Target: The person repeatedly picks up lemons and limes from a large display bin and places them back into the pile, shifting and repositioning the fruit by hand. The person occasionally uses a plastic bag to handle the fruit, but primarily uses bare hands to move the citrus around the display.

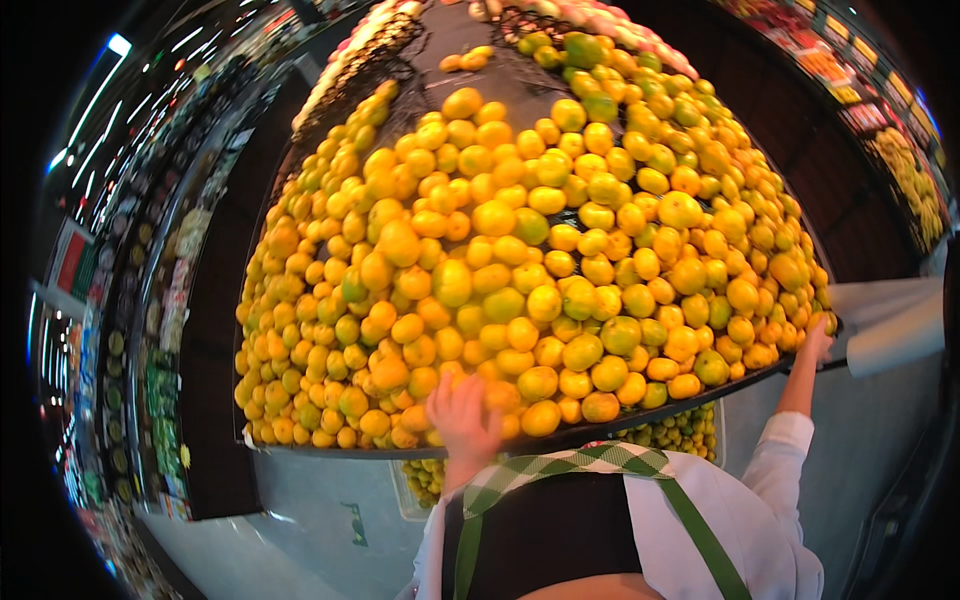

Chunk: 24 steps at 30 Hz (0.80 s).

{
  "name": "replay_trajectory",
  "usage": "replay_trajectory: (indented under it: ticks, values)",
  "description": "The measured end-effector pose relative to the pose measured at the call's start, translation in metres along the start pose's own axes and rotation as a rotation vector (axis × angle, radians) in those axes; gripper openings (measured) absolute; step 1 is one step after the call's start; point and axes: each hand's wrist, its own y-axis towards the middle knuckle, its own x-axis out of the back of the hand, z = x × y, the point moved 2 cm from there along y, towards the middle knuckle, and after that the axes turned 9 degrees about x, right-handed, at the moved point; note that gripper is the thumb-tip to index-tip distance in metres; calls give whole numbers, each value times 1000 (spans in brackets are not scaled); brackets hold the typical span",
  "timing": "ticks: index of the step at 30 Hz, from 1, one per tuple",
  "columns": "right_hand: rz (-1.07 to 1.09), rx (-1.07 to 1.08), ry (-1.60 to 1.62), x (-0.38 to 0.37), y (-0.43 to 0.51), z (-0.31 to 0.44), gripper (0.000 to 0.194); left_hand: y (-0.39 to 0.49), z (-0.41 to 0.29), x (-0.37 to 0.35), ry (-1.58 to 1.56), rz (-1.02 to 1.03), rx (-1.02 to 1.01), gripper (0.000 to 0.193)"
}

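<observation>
Orange-yellow mandarins [495, 217], some tinged green, lie heaped over a wide sloping display stand with a dark front edge [600, 429]. At the middle of that edge is my left hand [461, 420], blurred, its fingers apart over the lowest fruit. No fruit shows in its grasp. My right hand [819, 343] reaches the stand's right front corner, against the last mandarins there. Whether its fingers grip a fruit or the edge is not clear. Towards the top of the heap, a bare patch of dark stand surface [450, 37] shows, with a few loose mandarins on it.
Under the stand's front are crates of mandarins, one on the left [424, 484] and one on the right [679, 431]. A whitish roll [896, 341] juts out at the right. Packed shelves [161, 315] line the left; another fruit display [904, 176] stands far right.
</observation>
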Motion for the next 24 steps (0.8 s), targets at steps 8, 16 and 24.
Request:
replay_trajectory:
  ticks: [8, 16, 24]
  values:
    - [337, 1225, 721, 98, -266, 223, 37, 3, 0, -1, -46, -4, 5, 48]
    - [604, 2234, 710, 102, -531, 298, 36, 7, 5, -8, -43, 10, -26, 50]
    - [604, 2098, 541, 71, -519, 326, 45, 7, 9, -5, -116, 2, -24, 46]
